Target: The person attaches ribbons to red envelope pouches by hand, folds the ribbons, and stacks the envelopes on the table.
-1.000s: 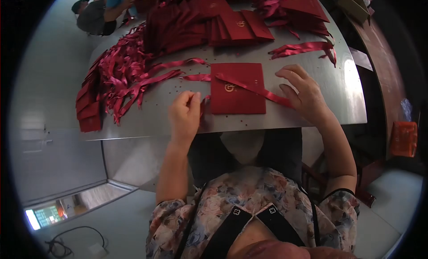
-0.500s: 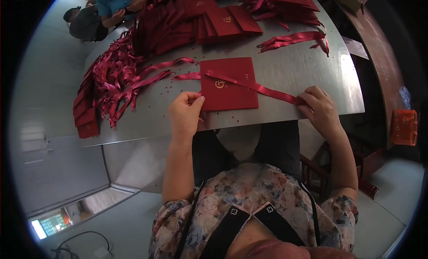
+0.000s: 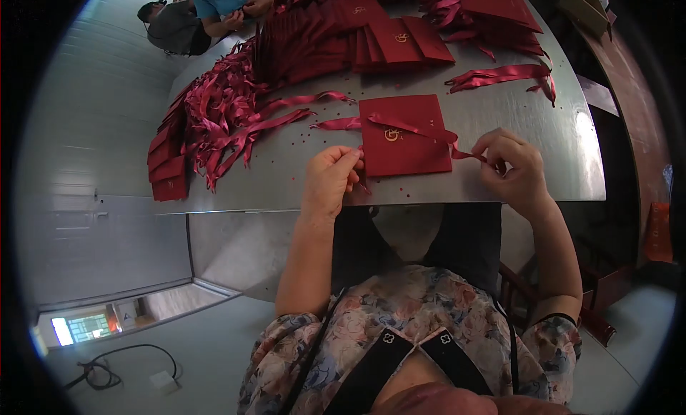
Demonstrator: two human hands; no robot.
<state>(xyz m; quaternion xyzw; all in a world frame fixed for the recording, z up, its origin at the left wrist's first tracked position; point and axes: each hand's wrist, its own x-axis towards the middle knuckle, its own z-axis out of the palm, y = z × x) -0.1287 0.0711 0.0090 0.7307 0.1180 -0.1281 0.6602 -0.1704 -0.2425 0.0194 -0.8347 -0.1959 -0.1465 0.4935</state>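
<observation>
A flat red paper bag (image 3: 414,154) with a gold logo lies on the metal table in front of me. Across its upper face runs a red satin ribbon (image 3: 429,132), one end of which sticks out past the left edge. My right hand (image 3: 513,165), closed to the right of the bag, pinches the ribbon's other stretch, which bends where it crosses the bag's right edge. My left hand (image 3: 331,179) is closed in a pinch at the bag's left edge. A small red tip shows below those fingers, but what they grip is not clear.
Left of the bag lies a heap of ribbons (image 3: 221,100) on more red bags. Stacked red bags (image 3: 400,43) fill the far side, with loose ribbons (image 3: 500,75) nearer on the right. Small red bits dot the metal table (image 3: 564,179). Two people (image 3: 236,4) are beyond it.
My right hand has curled in more, and the ribbon it holds has gone from a straight taut line to a slack, twisted one. The whole view has shifted; the bag lies much as before.
</observation>
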